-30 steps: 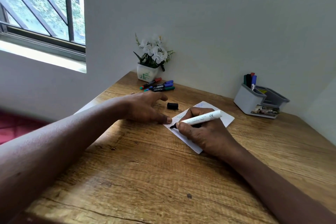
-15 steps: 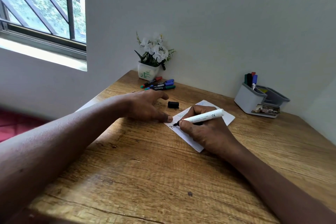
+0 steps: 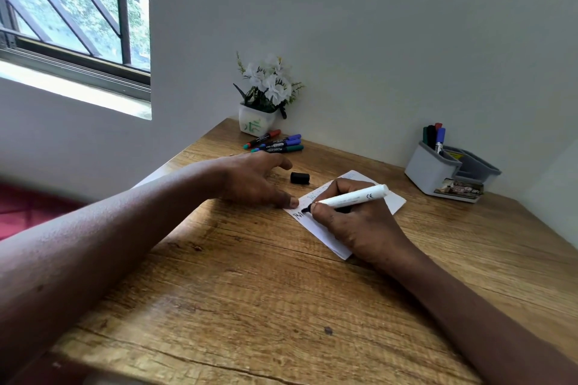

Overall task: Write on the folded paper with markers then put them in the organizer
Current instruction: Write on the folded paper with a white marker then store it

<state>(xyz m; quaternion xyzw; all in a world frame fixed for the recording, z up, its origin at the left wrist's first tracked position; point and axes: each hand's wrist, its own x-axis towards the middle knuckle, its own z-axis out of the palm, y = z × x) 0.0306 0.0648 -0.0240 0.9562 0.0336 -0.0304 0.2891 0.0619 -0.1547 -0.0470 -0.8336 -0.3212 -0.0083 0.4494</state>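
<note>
A white folded paper point(image 3: 394, 201) lies on the wooden desk point(image 3: 281, 291), with black letters on its left end. My right hand point(image 3: 359, 222) grips a white marker point(image 3: 353, 197), its black tip on the paper. My left hand point(image 3: 253, 180) lies flat, its fingertips pressing on the paper's left corner. The marker's black cap point(image 3: 299, 177) lies just behind the paper. Several capped markers point(image 3: 275, 143) lie at the back by the flower pot. A grey organizer point(image 3: 438, 170) at the back right holds several markers upright.
A white pot of artificial flowers point(image 3: 258, 122) stands in the desk's back corner against the wall. A barred window point(image 3: 72, 9) is at the upper left. The desk's left edge runs close under my left forearm.
The marker tip has moved slightly rightward along the paper and more black lettering shows on the left end. My left hand has stayed in place on the corner.
</note>
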